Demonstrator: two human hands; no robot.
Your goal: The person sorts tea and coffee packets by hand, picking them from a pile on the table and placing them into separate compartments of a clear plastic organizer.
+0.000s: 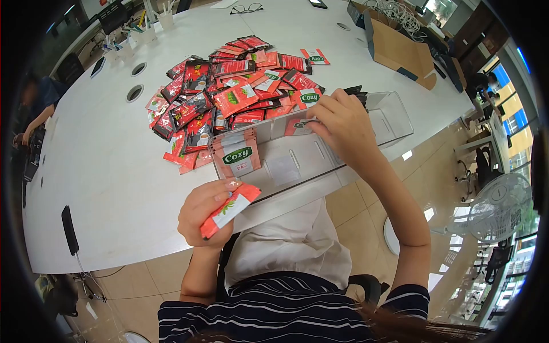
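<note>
My left hand point(206, 212) is closed on a red-and-white sachet point(231, 210), held in front of a long clear plastic box point(343, 170). My right hand point(347, 127) reaches over the far wall of this box, thumb and fingers pinched at the edge of a pink Cozy sachet point(297, 127). A row of pink Cozy sachets point(238, 154) stands upright at the left end of the box. Dark packets point(358, 95) show partly behind my right hand. Beyond the box lies a big pile of red, black and pink sachets point(229, 86).
A single Cozy sachet point(315, 56) lies beside the pile. An opened cardboard box point(397, 48) with cables point(400, 14) sits at the back right. Glasses point(246, 8) and pen cups point(166, 20) stand at the back. A fan point(496, 207) is on the right.
</note>
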